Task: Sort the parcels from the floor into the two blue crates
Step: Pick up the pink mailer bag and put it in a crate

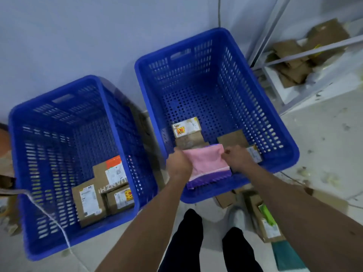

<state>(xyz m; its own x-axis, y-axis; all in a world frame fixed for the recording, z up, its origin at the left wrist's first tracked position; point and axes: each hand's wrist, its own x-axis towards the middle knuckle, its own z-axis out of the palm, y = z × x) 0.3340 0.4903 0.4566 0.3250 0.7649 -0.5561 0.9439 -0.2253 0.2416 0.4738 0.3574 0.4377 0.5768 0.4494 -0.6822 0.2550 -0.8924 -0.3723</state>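
Two blue crates stand side by side against the wall. The left crate (19, 134) holds three cardboard parcels (102, 185) at its near end. The right crate (275, 118) holds a labelled box (186, 127) and more brown boxes (232, 138). A pink and purple soft parcel (208, 163) hangs over the near end of the right crate. My left hand (179, 163) grips its left edge and my right hand (238, 158) pinches its right edge.
More cardboard parcels (269, 224) and a teal package (288, 256) lie on the floor by my right foot. A metal shelf frame (275, 32) with brown boxes (294, 61) stands at the back right. A white cord (49, 214) crosses the left crate's rim.
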